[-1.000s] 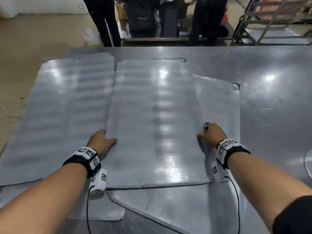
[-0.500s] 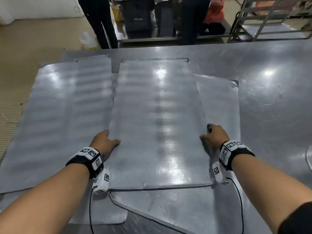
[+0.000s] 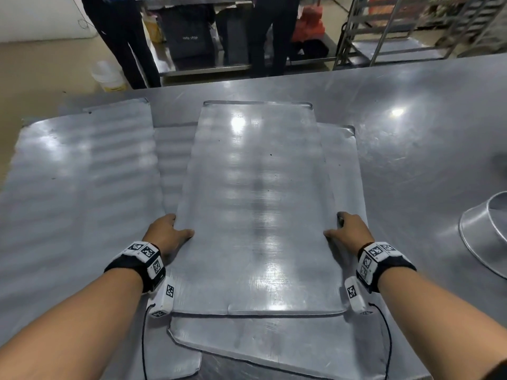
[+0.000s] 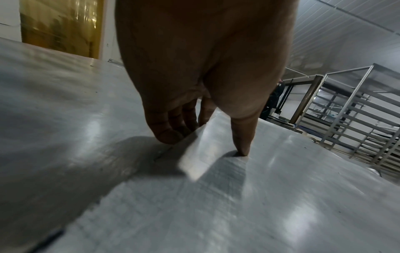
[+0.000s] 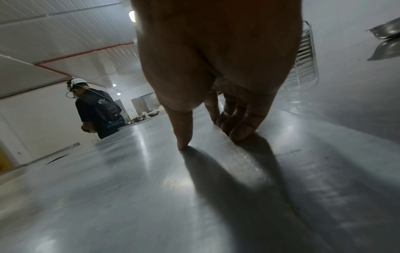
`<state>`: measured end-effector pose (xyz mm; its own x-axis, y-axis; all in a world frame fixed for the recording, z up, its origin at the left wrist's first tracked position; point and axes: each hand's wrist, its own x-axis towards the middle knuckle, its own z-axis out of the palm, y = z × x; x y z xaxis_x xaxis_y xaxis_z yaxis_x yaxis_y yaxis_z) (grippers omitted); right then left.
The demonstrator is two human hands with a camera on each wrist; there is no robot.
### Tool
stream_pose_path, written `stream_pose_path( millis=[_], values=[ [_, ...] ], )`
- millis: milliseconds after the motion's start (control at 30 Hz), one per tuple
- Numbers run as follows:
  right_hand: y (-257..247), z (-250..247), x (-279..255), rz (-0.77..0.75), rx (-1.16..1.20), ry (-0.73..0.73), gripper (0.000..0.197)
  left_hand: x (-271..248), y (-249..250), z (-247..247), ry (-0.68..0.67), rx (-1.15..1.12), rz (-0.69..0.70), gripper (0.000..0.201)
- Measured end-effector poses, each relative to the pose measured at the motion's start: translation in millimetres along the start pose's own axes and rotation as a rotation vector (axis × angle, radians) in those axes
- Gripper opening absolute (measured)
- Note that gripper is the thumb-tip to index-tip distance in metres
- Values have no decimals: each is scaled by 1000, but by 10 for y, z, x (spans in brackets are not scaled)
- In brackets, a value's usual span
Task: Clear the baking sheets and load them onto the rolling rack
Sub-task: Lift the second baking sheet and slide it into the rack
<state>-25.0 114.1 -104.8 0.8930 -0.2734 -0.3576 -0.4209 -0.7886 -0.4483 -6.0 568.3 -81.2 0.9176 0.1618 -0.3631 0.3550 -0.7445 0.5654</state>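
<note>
The top sheet [image 3: 255, 209] lies lengthwise on the bench [image 3: 428, 138], stacked over other sheets [image 3: 79, 187] that spread left, right and toward the person.

The left hand [image 3: 167, 234] grips the sheet's left long edge and the right hand [image 3: 348, 229] its right long edge. The head view shows only the thumbs on top. The wrist views show more: the left thumb [image 4: 243, 137] presses the top face while the curled left fingers [image 4: 171, 135] hook under the slightly raised edge; the right thumb [image 5: 182, 133] presses the top face and the right fingers [image 5: 242, 126] curl at the edge, their tips hidden.

The rack [image 3: 406, 28] stands beyond the far right of the bench, well apart from the sheet; the left wrist view shows its empty-looking rails [image 4: 346, 119]. Only the right wrist view shows a bystander [image 5: 97, 107] in a white cap.

The wristbands [image 3: 145, 253] carry black-and-white square markers. White lettering on a dark bin [image 3: 189, 34] is too small to read. A metal bowl [image 3: 488, 231] is cut off at the right edge.
</note>
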Motion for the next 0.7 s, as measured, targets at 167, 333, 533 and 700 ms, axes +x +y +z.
stream_pose_path(
  millis=[167, 333, 533, 700],
  values=[
    [-67, -101, 35, 40, 67, -8, 70, 80, 103, -58, -16, 72, -14, 48],
    [-170, -240, 278, 66, 139, -25, 74, 292, 212, -142, -37, 113, -38, 71],
    [-321, -284, 588, 77, 173, -13, 70, 567, 309, -174, -32, 65, -60, 69],
    [-419, -338, 841, 63, 175, 6, 61, 823, 433, -155, -14, 53, -65, 64]
  ],
)
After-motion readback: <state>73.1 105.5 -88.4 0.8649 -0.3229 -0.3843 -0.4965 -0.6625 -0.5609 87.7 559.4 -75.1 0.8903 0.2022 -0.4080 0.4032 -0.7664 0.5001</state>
